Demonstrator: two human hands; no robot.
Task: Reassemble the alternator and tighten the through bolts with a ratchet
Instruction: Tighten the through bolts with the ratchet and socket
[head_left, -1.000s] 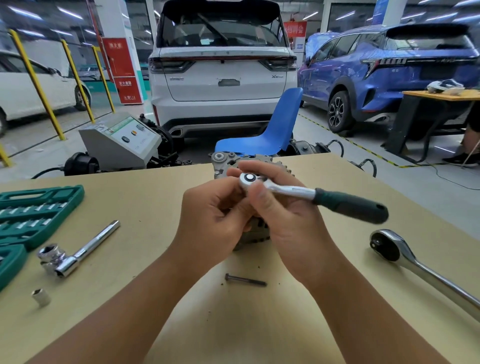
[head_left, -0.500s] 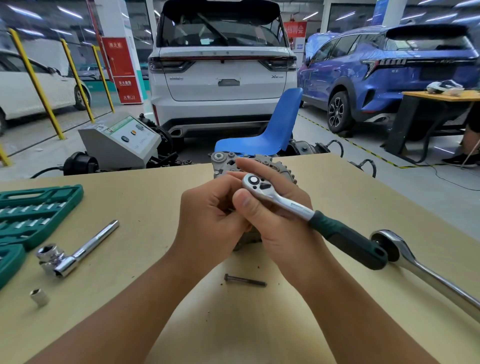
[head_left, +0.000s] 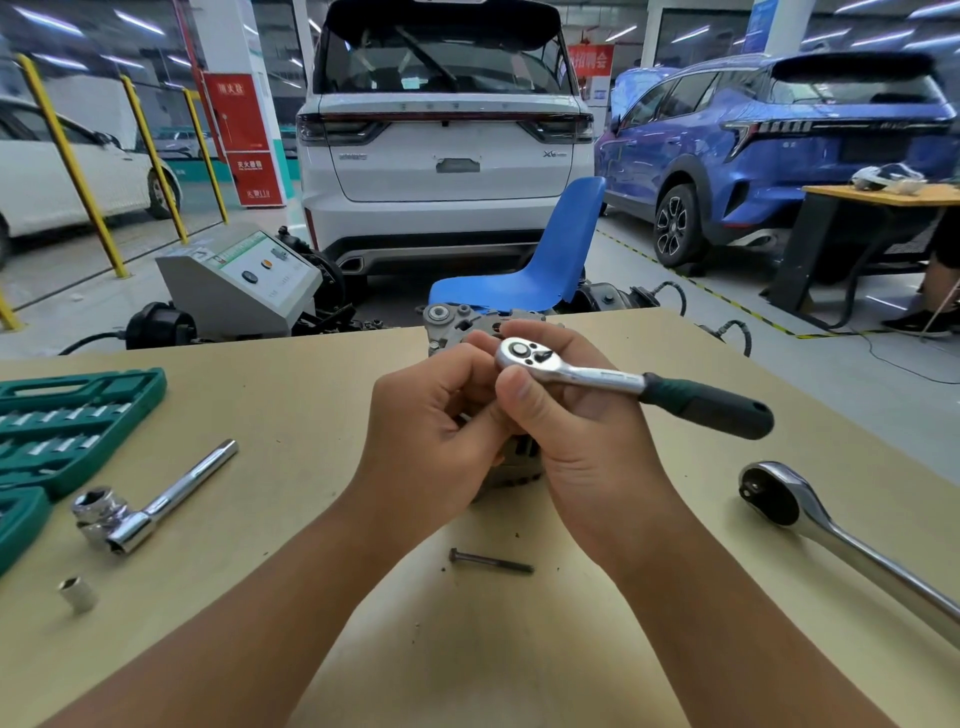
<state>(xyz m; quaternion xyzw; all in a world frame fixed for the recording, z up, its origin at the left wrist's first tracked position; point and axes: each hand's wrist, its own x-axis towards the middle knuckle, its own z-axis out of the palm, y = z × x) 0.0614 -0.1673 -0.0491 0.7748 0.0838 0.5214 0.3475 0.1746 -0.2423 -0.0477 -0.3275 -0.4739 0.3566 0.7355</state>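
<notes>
The grey alternator (head_left: 457, 319) stands on the tan table (head_left: 311, 395), mostly hidden behind both hands. My right hand (head_left: 576, 441) grips the head end of a small ratchet (head_left: 623, 382); its chrome head sits over the alternator's top and its dark green handle points right. My left hand (head_left: 431, 441) is curled against the alternator's near side, fingers touching the right hand. What the left fingers hold is hidden. A loose through bolt (head_left: 491, 561) lies on the table in front of the alternator.
A large chrome ratchet (head_left: 831, 535) lies at the right. At the left lie a green socket case (head_left: 67, 421), a chrome sliding bar with socket (head_left: 150, 504) and a loose socket (head_left: 78, 592). Beyond the table stand a blue chair (head_left: 545, 260) and parked cars.
The ratchet handle swung down toward me half a second ago and has swung back up to the right. Both hands stay at the alternator.
</notes>
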